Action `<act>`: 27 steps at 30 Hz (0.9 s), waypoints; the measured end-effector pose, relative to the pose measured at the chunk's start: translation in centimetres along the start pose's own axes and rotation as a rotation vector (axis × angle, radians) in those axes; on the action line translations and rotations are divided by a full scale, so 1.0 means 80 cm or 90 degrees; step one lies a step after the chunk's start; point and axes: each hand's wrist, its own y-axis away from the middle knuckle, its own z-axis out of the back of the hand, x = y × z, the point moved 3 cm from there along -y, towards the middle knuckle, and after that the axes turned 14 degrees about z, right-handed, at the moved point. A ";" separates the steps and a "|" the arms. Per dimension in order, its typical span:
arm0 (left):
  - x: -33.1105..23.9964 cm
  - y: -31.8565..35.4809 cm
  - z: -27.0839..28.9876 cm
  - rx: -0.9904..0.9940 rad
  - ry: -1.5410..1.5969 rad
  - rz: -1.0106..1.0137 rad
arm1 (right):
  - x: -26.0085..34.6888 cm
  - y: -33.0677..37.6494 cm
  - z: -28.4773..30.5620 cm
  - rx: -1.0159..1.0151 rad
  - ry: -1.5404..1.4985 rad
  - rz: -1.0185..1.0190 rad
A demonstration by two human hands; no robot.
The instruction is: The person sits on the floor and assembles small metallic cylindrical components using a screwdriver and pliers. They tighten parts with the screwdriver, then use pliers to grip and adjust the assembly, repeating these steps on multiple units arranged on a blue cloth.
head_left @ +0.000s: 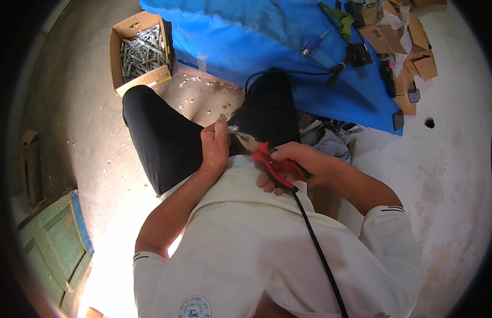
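Silvery piece (233, 129): 1, at pliers' tip, pinched by left hand (215, 143) | Pliers (263, 150): 1, red-handled, clasped by right hand (305, 159) | Carton (146, 79): 1, beyond-left of pliers, metal parts (143, 52) too many to count | Blue sheet (224, 42): 1, beyond pliers

Glare whitens the lower-left floor (110, 270) while dark fisheye vignetting rings the view.

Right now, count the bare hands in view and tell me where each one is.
2: the right hand grips red-handled pliers before the pale shirt; the left hand, left of their tip, holds a small metallic piece.
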 end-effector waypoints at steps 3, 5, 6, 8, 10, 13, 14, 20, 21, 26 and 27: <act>0.002 -0.002 -0.001 0.012 0.013 0.038 | 0.002 -0.003 0.009 0.029 0.138 0.056; 0.007 -0.005 -0.003 0.015 0.018 0.040 | 0.007 -0.004 0.015 0.030 0.185 0.024; 0.009 -0.006 -0.004 0.016 0.023 0.034 | 0.009 -0.004 0.017 0.031 0.209 0.008; 0.011 -0.008 -0.005 0.020 0.025 0.035 | 0.013 0.002 0.013 0.035 0.167 0.003; 0.011 -0.009 -0.008 0.024 0.021 0.042 | 0.014 0.003 0.012 0.038 0.130 0.003; 0.010 -0.008 -0.006 0.027 0.028 0.053 | 0.013 0.002 0.013 0.037 0.095 0.001; 0.010 -0.008 -0.006 0.029 0.025 0.053 | 0.014 0.002 0.012 0.034 0.093 -0.004; 0.011 -0.008 -0.008 0.041 0.003 0.035 | 0.021 0.006 0.008 0.035 0.084 -0.025; 0.010 -0.007 -0.008 0.038 -0.001 0.032 | 0.022 0.005 0.009 0.037 0.088 -0.033; 0.003 -0.005 -0.008 0.028 0.002 0.019 | 0.022 0.003 0.012 0.060 0.062 -0.050; 0.002 -0.006 -0.008 0.029 0.001 0.016 | 0.020 0.002 0.013 0.069 0.061 -0.052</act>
